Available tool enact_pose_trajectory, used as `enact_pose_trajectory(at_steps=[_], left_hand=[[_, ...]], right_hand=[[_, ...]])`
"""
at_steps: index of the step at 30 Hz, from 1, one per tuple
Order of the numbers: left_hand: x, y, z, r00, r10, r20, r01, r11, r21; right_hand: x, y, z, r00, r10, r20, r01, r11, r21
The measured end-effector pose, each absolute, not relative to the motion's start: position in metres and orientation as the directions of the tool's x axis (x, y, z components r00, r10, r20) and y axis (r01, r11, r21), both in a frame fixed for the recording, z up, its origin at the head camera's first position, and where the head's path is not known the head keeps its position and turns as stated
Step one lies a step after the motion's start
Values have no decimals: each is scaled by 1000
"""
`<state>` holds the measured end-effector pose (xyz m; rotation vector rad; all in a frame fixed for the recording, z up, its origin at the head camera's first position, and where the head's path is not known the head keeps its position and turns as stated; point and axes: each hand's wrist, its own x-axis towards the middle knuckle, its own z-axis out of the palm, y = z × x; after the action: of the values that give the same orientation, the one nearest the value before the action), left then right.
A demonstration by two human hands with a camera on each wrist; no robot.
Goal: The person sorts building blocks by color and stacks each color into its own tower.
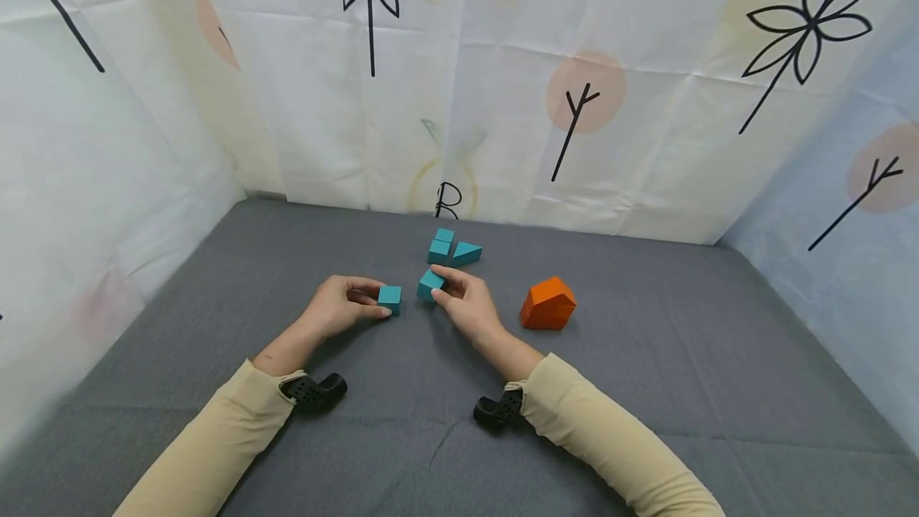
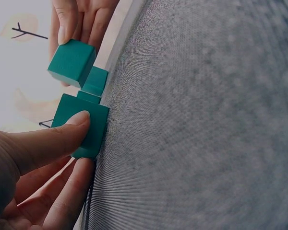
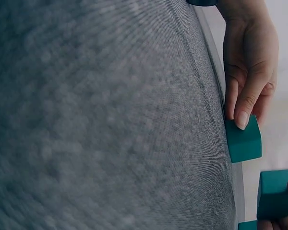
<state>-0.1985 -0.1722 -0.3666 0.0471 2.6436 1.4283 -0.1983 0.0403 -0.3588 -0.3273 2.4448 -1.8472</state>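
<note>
My left hand (image 1: pixel 343 303) pinches a teal cube (image 1: pixel 390 299) that sits on the grey cloth. In the left wrist view its thumb lies across the near face of that cube (image 2: pixel 81 136). To the right of it, my right hand (image 1: pixel 468 303) grips a second teal cube (image 1: pixel 430 286) between thumb and fingers. This one is tilted and held off the cloth, apart from the first cube. Just beyond my right hand are two teal blocks (image 1: pixel 440 250), one behind the other, and a teal wedge (image 1: pixel 467 253) beside them.
An orange block shape with a peaked top (image 1: pixel 548 304) stands right of my right hand. Grey cloth (image 1: pixel 646 357) covers the table. A white printed curtain (image 1: pixel 495 102) hangs along the back and sides. Both wrists carry black strapped devices (image 1: pixel 313 392).
</note>
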Motion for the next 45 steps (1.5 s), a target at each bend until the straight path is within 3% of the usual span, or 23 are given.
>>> enact_pose_trajectory(at_steps=[7, 21, 45], left_hand=[[-199, -172, -368, -992, 93, -89, -21, 562, 827], [-199, -176, -369, -990, 123, -63, 17, 560, 828], [-197, -176, -367, -989, 133, -58, 27, 559, 828]], right_hand=[[-197, 39, -355, -933, -352, 76, -182, 278, -943], [-199, 39, -355, -853, -521, 30, -199, 271, -942], [-206, 32, -356, -853, -520, -45, -204, 411, -888]])
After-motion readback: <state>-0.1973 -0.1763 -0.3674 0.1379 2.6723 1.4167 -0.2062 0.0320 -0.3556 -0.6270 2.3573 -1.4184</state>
